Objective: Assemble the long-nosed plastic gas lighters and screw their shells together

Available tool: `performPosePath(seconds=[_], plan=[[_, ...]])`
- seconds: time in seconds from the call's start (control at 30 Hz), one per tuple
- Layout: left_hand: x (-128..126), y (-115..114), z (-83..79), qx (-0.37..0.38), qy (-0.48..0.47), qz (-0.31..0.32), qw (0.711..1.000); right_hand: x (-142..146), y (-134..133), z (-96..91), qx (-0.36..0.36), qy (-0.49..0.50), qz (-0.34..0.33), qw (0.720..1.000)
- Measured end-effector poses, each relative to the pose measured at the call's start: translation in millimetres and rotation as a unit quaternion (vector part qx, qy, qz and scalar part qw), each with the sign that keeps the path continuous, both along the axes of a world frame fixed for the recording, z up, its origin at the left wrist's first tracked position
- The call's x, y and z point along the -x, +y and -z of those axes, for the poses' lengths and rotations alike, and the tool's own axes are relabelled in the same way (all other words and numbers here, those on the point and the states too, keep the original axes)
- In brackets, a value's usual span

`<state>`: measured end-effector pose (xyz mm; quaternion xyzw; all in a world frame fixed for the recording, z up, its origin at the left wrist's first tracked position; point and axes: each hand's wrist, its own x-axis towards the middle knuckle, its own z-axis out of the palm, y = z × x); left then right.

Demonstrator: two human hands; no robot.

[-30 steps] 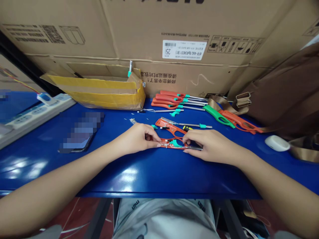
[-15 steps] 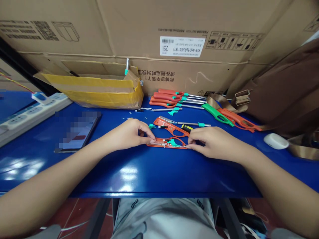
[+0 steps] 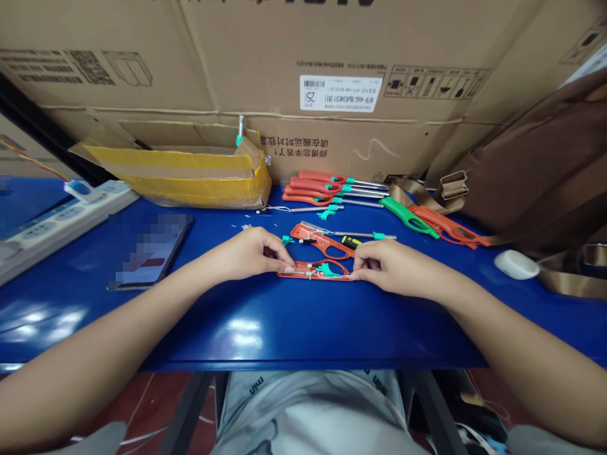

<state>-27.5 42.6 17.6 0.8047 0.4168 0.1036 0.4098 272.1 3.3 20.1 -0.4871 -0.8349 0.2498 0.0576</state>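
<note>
An open orange lighter shell (image 3: 315,272) with a teal trigger inside lies flat on the blue table (image 3: 294,328). My left hand (image 3: 251,253) pinches its left end, fingers closed on it. My right hand (image 3: 391,265) pinches its right end, where a thin metal tube joins it. Just behind lies a second orange lighter half (image 3: 327,240) with a metal tube, and a black-and-yellow screwdriver (image 3: 353,241) beside my right hand.
A stack of orange lighters (image 3: 327,188) and a green one (image 3: 408,217) lie at the back. A taped cardboard tray (image 3: 190,170) sits back left, a phone (image 3: 152,253) and power strip (image 3: 57,212) left, a white case (image 3: 516,264) and a brown bag (image 3: 535,170) right.
Both hands stay on the orange shell. The shell has slid slightly left, and my right fingers have shifted onto its right end.
</note>
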Motion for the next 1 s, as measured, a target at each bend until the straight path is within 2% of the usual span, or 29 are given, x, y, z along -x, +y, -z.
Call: performPosePath(seconds=[0.1, 0.17, 0.27, 0.37, 0.5, 0.6, 0.73, 0.87, 1.0], plan=[[1.6, 4.2, 3.5, 0.027, -0.017, 0.007, 0.999, -4.0, 3.4, 1.2, 0.022, 0.020, -0.002, 1.000], [2.2, 5.7, 5.3, 0.025, -0.026, 0.013, 0.999, -6.6, 5.2, 0.7, 0.011, 0.037, -0.036, 0.999], [2.2, 5.1, 6.2, 0.005, -0.032, 0.024, 0.999, -8.3, 6.8, 0.6, -0.069, 0.084, -0.077, 0.991], [1.0, 2.1, 6.5, -0.013, -0.043, 0.036, 0.998, -7.6, 7.6, 3.1, -0.148, 0.079, -0.080, 0.983], [-2.3, -3.2, 7.9, -0.034, -0.051, 0.044, 0.997, -5.5, 8.9, 6.7, -0.181, 0.008, -0.081, 0.980], [-5.4, -6.8, 7.7, -0.054, -0.048, 0.053, 0.996, -4.2, 10.1, 5.7, -0.204, -0.001, -0.071, 0.976], [-7.3, -11.3, 5.4, -0.163, -0.050, 0.057, 0.984, -4.9, 10.8, 2.1, -0.228, 0.040, -0.020, 0.973], [-6.0, -13.9, 6.2, -0.298, -0.042, 0.061, 0.952, -8.1, 11.2, 0.2, -0.256, 0.086, 0.065, 0.961], [-5.3, -13.6, 10.0, -0.354, -0.031, 0.063, 0.933, -8.8, 10.3, -1.5, -0.260, 0.123, 0.113, 0.951]])
